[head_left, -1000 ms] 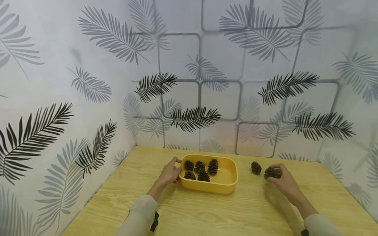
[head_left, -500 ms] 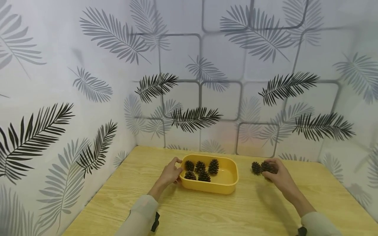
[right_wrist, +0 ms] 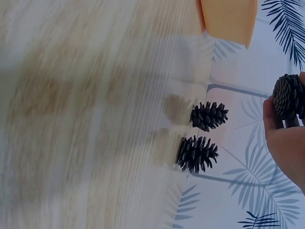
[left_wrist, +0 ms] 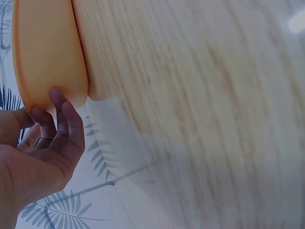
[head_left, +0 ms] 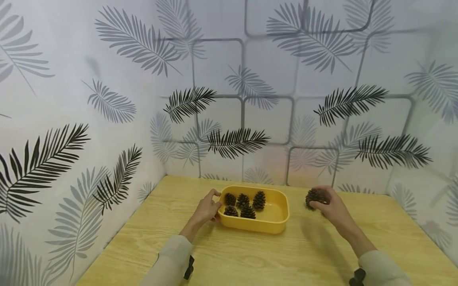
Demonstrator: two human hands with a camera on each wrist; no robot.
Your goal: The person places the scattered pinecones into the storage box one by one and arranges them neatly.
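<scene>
Wooden table (head_left: 250, 258) carries yellow plastic tub (head_left: 275, 224) with five pine cones (head_left: 245, 205) inside. Left hand (head_left: 206, 208) grips tub's left end, fingers curled on rim. Right hand (head_left: 330, 206) pinches one pine cone (head_left: 313, 196), lifted right of tub. Two loose cones (right_wrist: 202, 136) stand on table.

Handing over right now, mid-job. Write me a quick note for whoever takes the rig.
Left hand: grips the left end of the yellow tray.
Right hand: fingers hold one pine cone, right of the tray.
Done: five cones lie in the tray.
Left: the held cone, plus two cones on the wooden table near the right hand.
</scene>
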